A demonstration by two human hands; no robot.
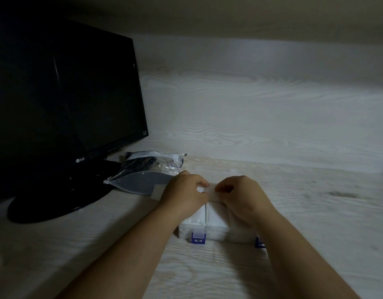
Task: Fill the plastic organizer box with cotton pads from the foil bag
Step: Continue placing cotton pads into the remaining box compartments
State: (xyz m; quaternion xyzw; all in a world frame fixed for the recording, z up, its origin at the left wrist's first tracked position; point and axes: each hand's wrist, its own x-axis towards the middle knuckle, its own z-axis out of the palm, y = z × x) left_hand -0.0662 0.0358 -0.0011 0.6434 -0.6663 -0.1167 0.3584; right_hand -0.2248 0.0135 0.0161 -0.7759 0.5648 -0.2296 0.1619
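A clear plastic organizer box (216,233) with blue latches sits on the pale wooden desk in front of me, its compartments packed with white cotton pads (197,219). Both hands are over its far end. My left hand (183,194) and my right hand (242,196) each pinch an end of one thin white cotton pad (211,188) held between them above the box. The foil bag (143,175) lies on its side just left of the box, behind my left hand, its zip edge toward me. My hands hide the far part of the box.
A black monitor (63,93) on a round black stand (54,203) fills the left side, its base touching the bag. A wood-grain wall (261,104) rises behind the desk. Bare desk surface (326,212) stretches to the right and toward me.
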